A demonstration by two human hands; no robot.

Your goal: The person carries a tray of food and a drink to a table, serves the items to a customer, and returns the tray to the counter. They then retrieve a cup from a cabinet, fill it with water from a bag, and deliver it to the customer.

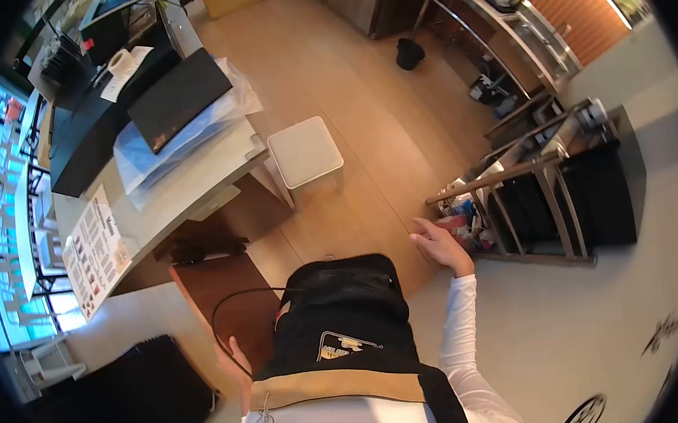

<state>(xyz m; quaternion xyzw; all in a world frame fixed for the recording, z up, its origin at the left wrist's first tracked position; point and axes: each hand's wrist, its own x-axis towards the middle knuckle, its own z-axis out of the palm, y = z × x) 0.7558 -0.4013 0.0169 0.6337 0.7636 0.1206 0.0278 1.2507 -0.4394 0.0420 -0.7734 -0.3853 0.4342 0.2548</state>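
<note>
My right hand (440, 246) is held out in the air, fingers apart, with nothing in it. It is nearest to a metal rack (546, 189) with items on its lower shelf. Low on the left, my left hand (234, 362) hangs beside the black apron (342, 313), near a thin black cable (215, 322) and a brown cabinet door (231, 298). The fingers of my left hand are partly blurred, and I cannot make out whether they hold anything.
A counter (189, 198) on the left carries a black folder (180, 99), plastic wrapping (154, 157) and a printed menu (98, 252). Ahead stand a white stool (306, 152) and a black bin (409, 53). A metal sink table (539, 40) is at the back right.
</note>
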